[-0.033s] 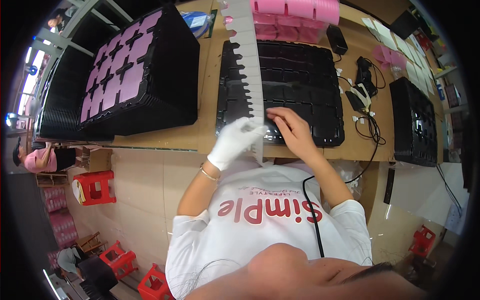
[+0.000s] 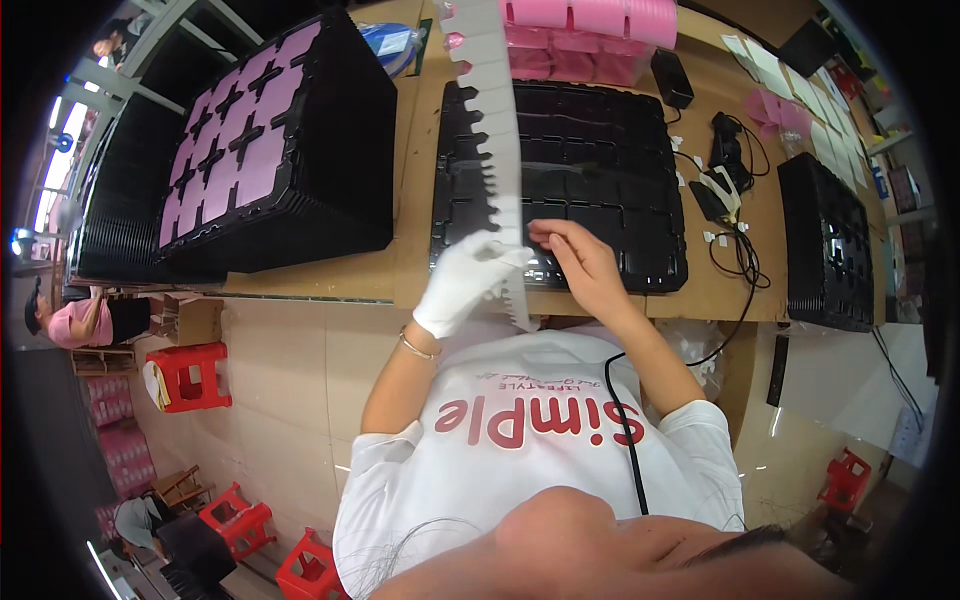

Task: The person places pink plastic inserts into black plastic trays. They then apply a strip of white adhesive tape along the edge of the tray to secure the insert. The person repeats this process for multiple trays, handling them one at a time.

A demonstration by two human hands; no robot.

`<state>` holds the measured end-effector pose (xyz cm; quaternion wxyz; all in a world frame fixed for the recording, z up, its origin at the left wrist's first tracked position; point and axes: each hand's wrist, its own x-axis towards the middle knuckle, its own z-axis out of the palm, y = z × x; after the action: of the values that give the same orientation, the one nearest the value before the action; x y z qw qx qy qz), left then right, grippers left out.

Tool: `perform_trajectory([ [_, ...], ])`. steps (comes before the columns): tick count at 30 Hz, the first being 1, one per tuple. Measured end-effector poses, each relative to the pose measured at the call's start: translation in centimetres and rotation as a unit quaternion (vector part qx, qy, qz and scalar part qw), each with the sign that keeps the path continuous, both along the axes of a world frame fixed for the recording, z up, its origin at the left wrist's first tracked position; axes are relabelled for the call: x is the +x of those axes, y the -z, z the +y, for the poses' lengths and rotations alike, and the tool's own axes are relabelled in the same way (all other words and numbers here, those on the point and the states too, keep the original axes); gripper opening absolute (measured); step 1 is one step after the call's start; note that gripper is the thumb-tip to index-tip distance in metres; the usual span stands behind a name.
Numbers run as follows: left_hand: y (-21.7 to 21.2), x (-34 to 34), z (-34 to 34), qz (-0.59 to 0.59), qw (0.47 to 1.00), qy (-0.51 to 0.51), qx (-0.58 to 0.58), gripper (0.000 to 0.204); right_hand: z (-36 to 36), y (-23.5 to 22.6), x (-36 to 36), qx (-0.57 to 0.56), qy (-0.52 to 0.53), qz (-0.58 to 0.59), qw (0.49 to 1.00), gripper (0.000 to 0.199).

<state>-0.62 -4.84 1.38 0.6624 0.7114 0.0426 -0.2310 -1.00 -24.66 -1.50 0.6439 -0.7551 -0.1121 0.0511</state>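
Note:
A long light-grey strip with a notched left edge (image 2: 505,130) runs from the far side of the table down toward my lap. My left hand (image 2: 468,280), in a white glove, has its fingers closed on the strip's near part. Just right of the strip is my bare right hand (image 2: 585,262), its fingers loosely bent and apart, the tips close to the strip's edge. I cannot tell whether they touch it. Under the strip and my right hand lies a black plastic tray (image 2: 610,200) with moulded compartments.
At the left stands a tall stack of black trays (image 2: 350,150) topped with pink pieces. Pink rolls (image 2: 600,15) lie at the back. To the right are cables (image 2: 742,255), a black box (image 2: 672,80) and another black tray stack (image 2: 825,240). Red stools (image 2: 190,375) stand on the floor.
The strip's middle has shifted slightly left. My right fingertips have moved slightly left and down. My left hand keeps its hold.

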Motion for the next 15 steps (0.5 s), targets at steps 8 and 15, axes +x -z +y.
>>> perform_trajectory([
  [8,-0.3,1.4,3.9,-0.18,0.879,-0.008,-0.441,0.027,1.1,-0.8,-1.2,0.073,-0.182,0.17,0.966,0.029],
  [15,-0.9,0.5,2.2,-0.058,0.915,-0.2,-0.345,0.076,2.5,0.3,-0.3,0.151,-0.109,0.185,0.965,0.027],
])
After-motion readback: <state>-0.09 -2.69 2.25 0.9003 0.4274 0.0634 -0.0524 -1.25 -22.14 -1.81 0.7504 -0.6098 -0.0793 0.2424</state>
